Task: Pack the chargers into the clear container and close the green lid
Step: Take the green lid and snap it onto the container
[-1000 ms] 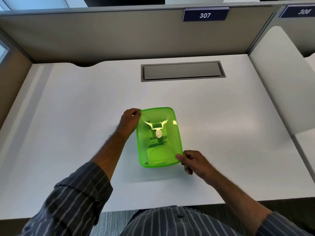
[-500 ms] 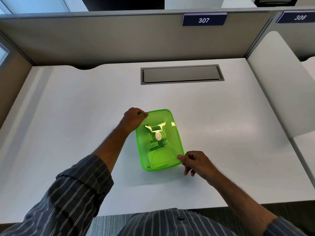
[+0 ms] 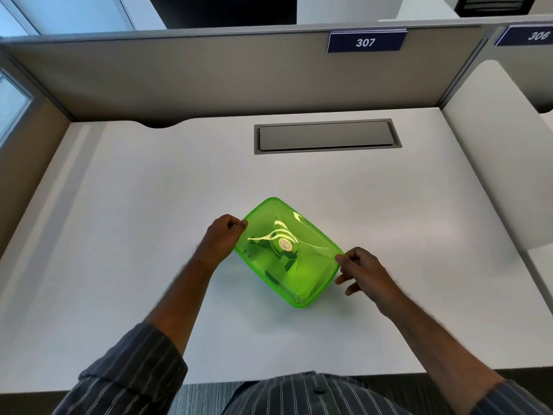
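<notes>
- Head view: a white table sits inside grey partition walls, with a grey recessed cable hatch set into the far part of the surface and a blue "307" tag on the wall above; nothing lies between the hatch and the box.
- Near the middle of the table rests the clear container, covered by its green lid and turned diagonally; dark chargers show dimly through the translucent, glossy plastic (shapes blurred).
- Left hand, fingers curled together, pinches the lid's left corner.
- Right hand pinches the right corner with thumb and forefinger, other fingers loose.
- Both forearms reach out from striped dark sleeves.
</notes>
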Action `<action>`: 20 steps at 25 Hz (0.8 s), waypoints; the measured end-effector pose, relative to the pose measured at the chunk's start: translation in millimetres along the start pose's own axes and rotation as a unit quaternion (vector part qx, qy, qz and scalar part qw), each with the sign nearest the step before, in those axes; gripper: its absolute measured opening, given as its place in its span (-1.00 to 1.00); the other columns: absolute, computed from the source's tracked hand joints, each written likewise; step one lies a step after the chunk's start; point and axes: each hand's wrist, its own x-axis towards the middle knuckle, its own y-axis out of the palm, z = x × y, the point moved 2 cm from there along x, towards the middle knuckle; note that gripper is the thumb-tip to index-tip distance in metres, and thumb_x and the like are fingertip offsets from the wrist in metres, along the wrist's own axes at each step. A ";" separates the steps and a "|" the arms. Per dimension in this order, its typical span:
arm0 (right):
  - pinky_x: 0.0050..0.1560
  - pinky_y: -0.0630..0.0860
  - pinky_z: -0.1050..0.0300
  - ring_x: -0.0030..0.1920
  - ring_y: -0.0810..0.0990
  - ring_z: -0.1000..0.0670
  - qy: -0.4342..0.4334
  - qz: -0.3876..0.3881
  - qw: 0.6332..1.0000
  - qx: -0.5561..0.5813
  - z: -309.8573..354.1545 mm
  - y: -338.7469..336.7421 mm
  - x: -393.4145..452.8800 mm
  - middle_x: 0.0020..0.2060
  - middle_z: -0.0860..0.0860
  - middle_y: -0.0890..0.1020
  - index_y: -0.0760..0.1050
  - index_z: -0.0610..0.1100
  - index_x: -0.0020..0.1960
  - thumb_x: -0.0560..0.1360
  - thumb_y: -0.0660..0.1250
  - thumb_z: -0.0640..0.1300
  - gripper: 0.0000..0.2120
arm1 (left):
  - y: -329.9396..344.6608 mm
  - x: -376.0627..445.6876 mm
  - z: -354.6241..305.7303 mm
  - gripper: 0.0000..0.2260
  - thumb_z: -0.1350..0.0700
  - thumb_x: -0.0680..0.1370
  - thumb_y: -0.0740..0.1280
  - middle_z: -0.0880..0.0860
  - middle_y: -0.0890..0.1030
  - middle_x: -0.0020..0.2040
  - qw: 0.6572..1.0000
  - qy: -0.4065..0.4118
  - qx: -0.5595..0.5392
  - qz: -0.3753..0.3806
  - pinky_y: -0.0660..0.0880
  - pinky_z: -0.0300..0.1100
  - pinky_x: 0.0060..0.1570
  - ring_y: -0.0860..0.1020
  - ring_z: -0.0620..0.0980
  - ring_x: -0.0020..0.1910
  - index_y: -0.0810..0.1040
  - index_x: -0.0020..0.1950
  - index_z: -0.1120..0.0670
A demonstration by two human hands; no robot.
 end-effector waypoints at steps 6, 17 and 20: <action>-0.31 0.62 0.01 -0.24 0.68 -0.05 -0.014 -0.014 0.999 0.027 11.8 -5.6 18.6 -0.12 -0.12 0.60 0.52 -0.14 0.13 0.58 0.40 -0.12 -0.83 | -1.9 -37.4 17.0 -0.78 -0.11 0.58 0.35 0.03 0.63 -0.07 0.999 -0.043 -0.008 -0.004 0.57 0.01 -0.13 0.58 0.05 -0.11 0.56 -0.02 0.04; -0.18 0.66 0.03 -0.12 0.65 -0.03 -0.031 0.008 0.999 -0.004 22.4 -2.7 30.0 -0.12 -0.03 0.58 0.53 0.20 0.35 0.58 0.40 -0.09 -0.62 | 18.2 -102.2 39.1 -0.77 -0.03 0.62 0.34 0.06 0.56 -0.21 0.986 -0.102 -0.134 0.017 0.52 -0.16 -0.39 0.59 -0.06 -0.34 0.45 -0.09 0.10; -0.30 0.62 0.08 -0.15 0.63 -0.01 -0.024 -0.036 0.998 -0.044 20.8 0.4 28.5 -0.12 -0.06 0.60 0.55 0.01 0.24 0.58 0.39 -0.03 -0.76 | 19.6 -105.5 44.0 -0.79 -0.03 0.61 0.35 0.07 0.57 -0.18 0.982 -0.114 -0.146 0.023 0.53 -0.16 -0.37 0.60 -0.06 -0.31 0.47 -0.05 0.09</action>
